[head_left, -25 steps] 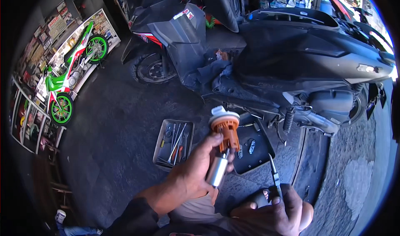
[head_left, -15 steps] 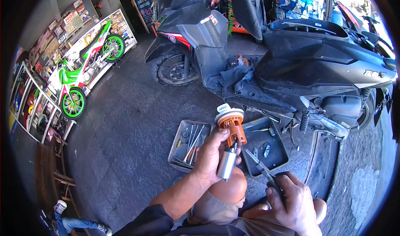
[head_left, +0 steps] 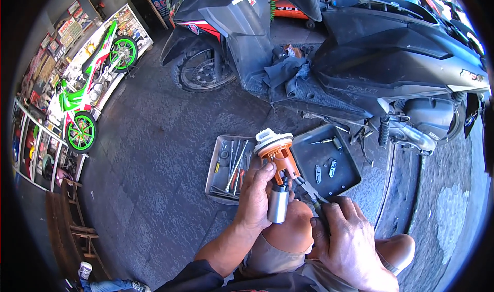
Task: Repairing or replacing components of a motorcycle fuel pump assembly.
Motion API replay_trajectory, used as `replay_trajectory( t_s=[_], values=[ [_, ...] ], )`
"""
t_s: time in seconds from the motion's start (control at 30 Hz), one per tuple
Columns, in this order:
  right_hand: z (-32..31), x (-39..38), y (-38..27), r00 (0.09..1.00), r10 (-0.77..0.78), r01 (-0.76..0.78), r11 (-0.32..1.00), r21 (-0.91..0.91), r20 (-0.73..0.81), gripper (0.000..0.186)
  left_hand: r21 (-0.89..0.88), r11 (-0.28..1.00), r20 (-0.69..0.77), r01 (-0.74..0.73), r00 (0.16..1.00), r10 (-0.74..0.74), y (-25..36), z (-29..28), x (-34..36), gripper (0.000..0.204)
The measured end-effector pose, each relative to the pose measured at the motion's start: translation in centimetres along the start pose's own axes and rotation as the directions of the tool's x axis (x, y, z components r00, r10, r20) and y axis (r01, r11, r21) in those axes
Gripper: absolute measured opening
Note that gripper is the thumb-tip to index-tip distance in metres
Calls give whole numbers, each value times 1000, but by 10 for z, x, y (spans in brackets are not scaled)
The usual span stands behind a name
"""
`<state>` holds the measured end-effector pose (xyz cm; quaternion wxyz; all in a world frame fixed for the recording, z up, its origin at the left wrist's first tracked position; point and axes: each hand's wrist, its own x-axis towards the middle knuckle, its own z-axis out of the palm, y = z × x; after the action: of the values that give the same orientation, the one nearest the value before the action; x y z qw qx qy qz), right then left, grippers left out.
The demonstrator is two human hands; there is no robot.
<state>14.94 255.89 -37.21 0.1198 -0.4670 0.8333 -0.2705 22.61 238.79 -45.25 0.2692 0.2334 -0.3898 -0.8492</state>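
My left hand (head_left: 253, 199) is closed on a fuel pump assembly, with orange plastic housing (head_left: 284, 162), white-topped flange (head_left: 272, 142) and silver cylinder (head_left: 278, 205) hanging beneath. My thumb rests on the housing's side. My right hand (head_left: 347, 240) is closed on pliers (head_left: 310, 191), whose jaws reach the black part at the housing's lower right, beside the cylinder; whether they grip it cannot be told. My bare knee (head_left: 285, 225) is below both hands.
Behind are a tool tray (head_left: 211, 181) and a dark tray (head_left: 354, 163) of small parts. A black scooter (head_left: 391, 70) spans the back. At left are a green-and-white motorbike (head_left: 77, 101) and wooden bench (head_left: 56, 220); someone's jeans-clad legs (head_left: 110, 284) show at lower left.
My right hand has raised the pliers leftward from beside the assembly to its lower right part. My left hand still holds the assembly. The camera view has shifted.
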Motion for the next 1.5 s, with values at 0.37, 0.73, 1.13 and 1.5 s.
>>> replay_trajectory(
  t_s=[0.37,0.73,1.13,1.5],
  values=[
    [12,17,6,994,69,-69,998,-3,90,25,51,999,-60,13,998,-10,-3,-4,4,43],
    [9,19,7,998,37,-39,999,29,45,18,96,992,-50,-76,995,81,1,5,4,43],
    [-9,17,6,997,-56,54,998,24,53,15,-23,999,-74,-48,996,46,1,-6,0,45],
    [0,9,1,993,-98,99,995,-2,61,16,96,973,69,-208,977,202,2,-12,-3,46]
  ],
)
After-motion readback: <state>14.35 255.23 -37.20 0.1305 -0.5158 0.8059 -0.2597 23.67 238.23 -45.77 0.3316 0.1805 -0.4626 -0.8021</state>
